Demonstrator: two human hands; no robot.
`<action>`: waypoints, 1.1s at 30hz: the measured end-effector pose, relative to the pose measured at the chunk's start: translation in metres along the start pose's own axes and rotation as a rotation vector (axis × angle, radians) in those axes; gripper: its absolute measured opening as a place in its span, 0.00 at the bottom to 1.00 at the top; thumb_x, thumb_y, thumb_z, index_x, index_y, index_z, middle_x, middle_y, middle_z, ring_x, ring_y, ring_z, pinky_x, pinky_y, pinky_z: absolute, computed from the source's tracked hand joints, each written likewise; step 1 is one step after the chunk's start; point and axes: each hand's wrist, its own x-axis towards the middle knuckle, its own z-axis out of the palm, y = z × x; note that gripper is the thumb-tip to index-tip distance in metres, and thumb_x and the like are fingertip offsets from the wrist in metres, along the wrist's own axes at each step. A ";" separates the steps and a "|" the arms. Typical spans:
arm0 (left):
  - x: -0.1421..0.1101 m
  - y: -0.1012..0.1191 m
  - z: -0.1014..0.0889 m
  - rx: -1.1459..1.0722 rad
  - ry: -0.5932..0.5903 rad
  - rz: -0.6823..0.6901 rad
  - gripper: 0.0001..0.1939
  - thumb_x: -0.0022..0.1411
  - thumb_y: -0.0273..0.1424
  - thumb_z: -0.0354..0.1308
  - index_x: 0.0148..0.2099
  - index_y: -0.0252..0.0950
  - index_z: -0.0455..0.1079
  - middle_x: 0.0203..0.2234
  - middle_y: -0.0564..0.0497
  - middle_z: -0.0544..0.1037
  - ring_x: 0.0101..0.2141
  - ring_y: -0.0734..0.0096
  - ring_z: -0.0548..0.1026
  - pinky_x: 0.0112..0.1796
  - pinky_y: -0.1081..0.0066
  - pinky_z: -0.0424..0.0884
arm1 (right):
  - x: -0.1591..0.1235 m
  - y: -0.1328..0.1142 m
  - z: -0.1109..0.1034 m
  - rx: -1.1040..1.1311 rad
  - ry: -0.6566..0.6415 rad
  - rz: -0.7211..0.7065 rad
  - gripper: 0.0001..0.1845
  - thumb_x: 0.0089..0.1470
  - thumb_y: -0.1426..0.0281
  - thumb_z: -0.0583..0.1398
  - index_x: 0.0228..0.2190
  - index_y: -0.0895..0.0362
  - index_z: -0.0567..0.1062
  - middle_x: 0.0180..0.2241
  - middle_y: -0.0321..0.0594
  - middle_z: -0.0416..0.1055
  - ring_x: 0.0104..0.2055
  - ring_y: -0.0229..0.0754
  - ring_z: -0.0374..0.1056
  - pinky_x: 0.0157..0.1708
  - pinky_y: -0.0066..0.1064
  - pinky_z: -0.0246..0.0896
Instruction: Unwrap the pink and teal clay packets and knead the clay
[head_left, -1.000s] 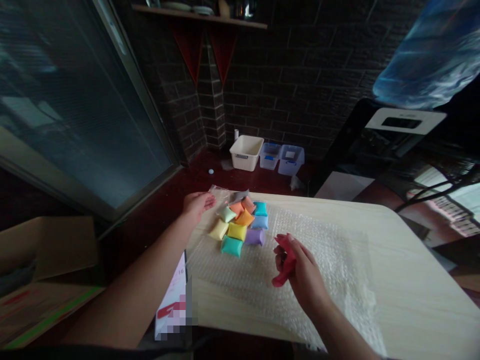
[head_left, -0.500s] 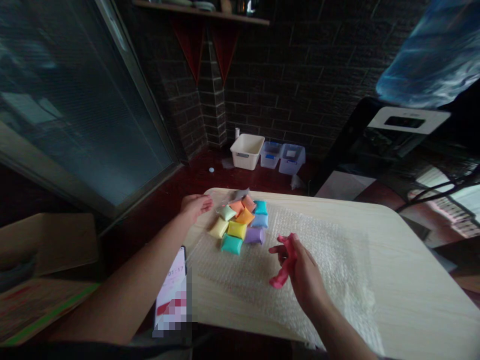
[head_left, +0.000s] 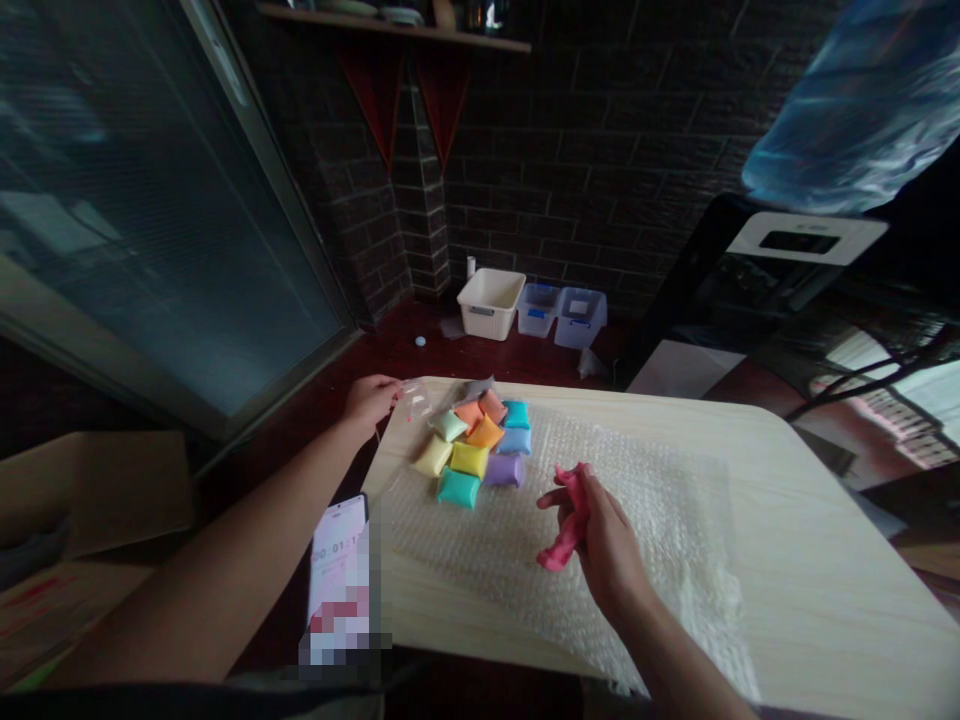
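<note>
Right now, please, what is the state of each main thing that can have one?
Pink clay-like strip: bent, held in the right hand.
Clear plastic film: loose, at the left hand; grip unclear.
Small coloured pillow packets: mostly plump, bunched together.
Clear bubble wrap sheet: spread out.
Rectangular phone: screen lit.
Cream plastic basket: upright, open.
Brown cardboard box: open.

Head view: we look from above the near side of the table, facing forward and down; its top lies close below us; brick wall beyond its far edge.
</note>
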 end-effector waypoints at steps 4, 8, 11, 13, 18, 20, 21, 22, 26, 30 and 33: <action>0.000 0.010 -0.001 0.092 -0.011 0.138 0.18 0.70 0.35 0.61 0.58 0.35 0.71 0.54 0.42 0.75 0.50 0.56 0.77 0.49 0.53 0.76 | 0.000 -0.002 0.001 0.019 -0.001 -0.011 0.26 0.59 0.48 0.62 0.40 0.60 0.79 0.28 0.42 0.79 0.13 0.37 0.66 0.12 0.28 0.64; -0.035 0.031 0.006 0.087 0.014 0.316 0.14 0.66 0.30 0.61 0.53 0.34 0.75 0.54 0.39 0.76 0.58 0.50 0.70 0.56 0.58 0.69 | 0.002 -0.004 0.000 0.052 0.012 -0.002 0.27 0.59 0.47 0.62 0.40 0.59 0.80 0.30 0.43 0.80 0.16 0.37 0.67 0.15 0.28 0.63; -0.104 0.036 0.024 0.047 -0.099 0.408 0.14 0.67 0.39 0.59 0.49 0.37 0.76 0.45 0.44 0.80 0.46 0.57 0.78 0.45 0.64 0.75 | 0.004 -0.006 0.000 0.065 0.045 -0.023 0.26 0.58 0.48 0.64 0.40 0.59 0.81 0.30 0.43 0.80 0.18 0.35 0.67 0.16 0.24 0.57; -0.159 0.030 0.043 -0.066 -0.360 0.363 0.19 0.68 0.46 0.56 0.45 0.36 0.76 0.38 0.45 0.80 0.35 0.62 0.79 0.33 0.68 0.75 | 0.004 -0.007 0.001 0.069 0.046 -0.076 0.25 0.58 0.49 0.64 0.39 0.59 0.81 0.29 0.43 0.79 0.19 0.35 0.66 0.17 0.24 0.52; -0.247 0.009 0.083 -0.375 -0.734 0.011 0.25 0.64 0.50 0.60 0.53 0.35 0.70 0.43 0.43 0.78 0.30 0.67 0.79 0.28 0.70 0.74 | -0.003 -0.008 0.001 0.074 -0.046 -0.225 0.20 0.62 0.52 0.62 0.37 0.57 0.81 0.32 0.43 0.79 0.25 0.39 0.67 0.22 0.28 0.60; -0.252 0.004 0.089 -0.434 -0.698 0.052 0.24 0.64 0.48 0.62 0.53 0.34 0.70 0.38 0.45 0.78 0.28 0.70 0.76 0.28 0.71 0.73 | -0.006 -0.008 -0.002 0.051 -0.067 -0.257 0.18 0.64 0.54 0.61 0.40 0.56 0.80 0.33 0.43 0.79 0.28 0.41 0.69 0.25 0.30 0.63; -0.250 0.003 0.090 -0.443 -0.669 0.092 0.23 0.65 0.47 0.62 0.51 0.33 0.70 0.35 0.47 0.78 0.26 0.72 0.75 0.28 0.72 0.72 | -0.007 -0.007 -0.004 0.041 -0.075 -0.267 0.17 0.64 0.56 0.61 0.41 0.56 0.80 0.34 0.43 0.79 0.29 0.42 0.70 0.26 0.30 0.64; -0.247 0.002 0.090 -0.440 -0.643 0.133 0.21 0.66 0.45 0.62 0.50 0.33 0.71 0.33 0.48 0.77 0.26 0.73 0.74 0.27 0.73 0.70 | -0.008 -0.007 -0.007 0.034 -0.084 -0.272 0.15 0.65 0.57 0.60 0.42 0.55 0.79 0.34 0.43 0.79 0.30 0.43 0.71 0.26 0.31 0.65; -0.229 0.001 0.085 -0.379 -0.590 0.222 0.16 0.67 0.42 0.62 0.45 0.34 0.73 0.27 0.53 0.74 0.26 0.73 0.72 0.28 0.74 0.68 | -0.005 -0.006 -0.015 0.027 -0.126 -0.258 0.13 0.64 0.62 0.59 0.45 0.54 0.78 0.37 0.44 0.80 0.34 0.47 0.74 0.29 0.33 0.68; -0.217 0.006 0.077 -0.333 -0.574 0.247 0.14 0.64 0.41 0.65 0.46 0.36 0.74 0.30 0.52 0.77 0.29 0.70 0.74 0.31 0.73 0.71 | -0.002 -0.007 -0.016 0.000 -0.181 -0.239 0.16 0.62 0.64 0.58 0.47 0.55 0.78 0.40 0.46 0.80 0.40 0.49 0.75 0.34 0.36 0.70; -0.213 0.006 0.072 -0.314 -0.549 0.246 0.14 0.65 0.42 0.64 0.46 0.38 0.76 0.33 0.49 0.79 0.31 0.67 0.76 0.32 0.71 0.72 | -0.005 -0.006 -0.012 -0.057 -0.239 -0.225 0.18 0.62 0.61 0.58 0.49 0.54 0.78 0.42 0.47 0.80 0.39 0.50 0.76 0.36 0.39 0.70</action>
